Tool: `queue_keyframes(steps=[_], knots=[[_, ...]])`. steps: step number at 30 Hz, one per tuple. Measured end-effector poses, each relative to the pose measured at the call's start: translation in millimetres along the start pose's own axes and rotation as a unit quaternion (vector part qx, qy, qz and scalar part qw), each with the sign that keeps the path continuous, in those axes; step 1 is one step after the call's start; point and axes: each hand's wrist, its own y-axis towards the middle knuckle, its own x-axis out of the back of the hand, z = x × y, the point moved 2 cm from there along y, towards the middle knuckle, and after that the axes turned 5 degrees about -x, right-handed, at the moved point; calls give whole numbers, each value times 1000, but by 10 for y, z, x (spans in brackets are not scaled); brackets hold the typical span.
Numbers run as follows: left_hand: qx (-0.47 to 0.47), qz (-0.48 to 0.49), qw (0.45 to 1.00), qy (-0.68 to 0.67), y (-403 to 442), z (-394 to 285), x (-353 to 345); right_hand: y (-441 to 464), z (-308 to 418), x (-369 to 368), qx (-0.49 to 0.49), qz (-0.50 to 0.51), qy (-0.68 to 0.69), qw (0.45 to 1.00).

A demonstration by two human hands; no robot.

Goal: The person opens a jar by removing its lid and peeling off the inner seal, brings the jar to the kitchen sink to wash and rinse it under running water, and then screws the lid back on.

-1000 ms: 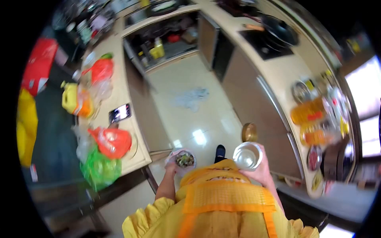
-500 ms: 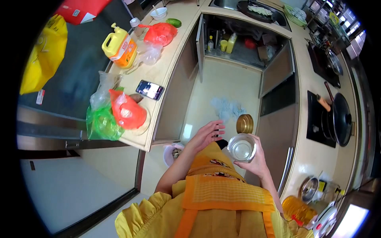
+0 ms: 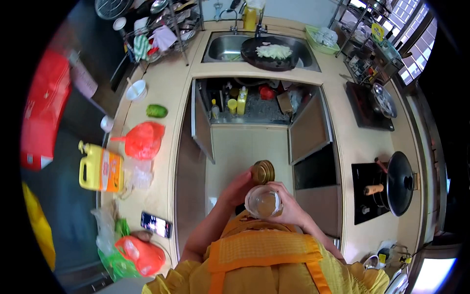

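Clear jar: one, in the right hand, mouth toward the head, low in front of the body. Right fingers clamped on its right side and rim.

Gold lid: one, round, ridged, just beyond the jar and the right fingers. Left hand at its left edge, fingertips seeming to meet it; cannot tell whether the left fingers grip it.

Apron: yellow and orange, below both sets of fingers, on the person's body.

Floor: pale tile, beyond the fingertips.

Cupboard: farther past the fingers, both doors ajar; inside, a yellow bottle and a yellow cup.

Sink: farthest ahead of the fingers; across it, a dark round disc bearing pale cut food.

Left of the fingers, on the counter, far to near: white bowl, cucumber, tied red bag, yellow jug, phone, second red bag against a green bag.

Right of the fingers: black stove, with a lidded wok over its right part; farther on, a second stove with a steel pan.
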Motion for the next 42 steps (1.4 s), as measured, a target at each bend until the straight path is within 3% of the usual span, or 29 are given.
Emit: queue_keyframes(steps=[10, 14, 15, 19, 23, 25, 26, 28, 30, 33, 34, 35, 36, 42], knots=[[-69, -120, 989, 55, 1440, -847, 887, 1838, -700, 856, 3, 64, 60, 996], [-65, -220, 973, 21, 2068, -1313, 1045, 2607, -764, 1340, 21, 102, 85, 991], [-104, -190, 975, 39, 2229, -1424, 1146, 2836, -774, 1470, 37, 110, 77, 990], [-81, -359, 923, 116, 2679, -1816, 1479, 3675, -985, 1685, 75, 157, 69, 982], [-167, -301, 938, 45, 3060, -2305, 1815, 4418, -932, 1861, 130, 136, 67, 980], [-177, -233, 956, 16, 3464, -2671, 2065, 4759, -1043, 1970, 26, 116, 108, 987], [-171, -202, 964, 2, 3618, -2836, 2193, 4862, -1127, 1983, -32, 100, 137, 985], [-176, -177, 968, 28, 3993, -3210, 2632, 5125, -1287, 2162, -47, 49, 172, 983], [-193, -282, 940, 13, 4394, -3559, 2948, 5265, -1530, 2308, -98, -59, 326, 939], [-165, -325, 930, 40, 4960, -4095, 3275, 5399, -1726, 2758, -76, -256, 350, 898], [-152, -262, 951, 55, 5145, -4239, 3380, 5387, -1841, 2889, -86, -313, 355, 877], [-162, -332, 926, 77, 5360, -4315, 3530, 5367, -2047, 2981, -96, -369, 363, 851], [-134, -337, 928, 83, 5549, -4391, 3725, 5385, -2115, 3106, -75, -416, 369, 828], [-112, -334, 921, 168, 6440, -4356, 3876, 5408, -3032, 3712, -79, -537, 417, 729]])
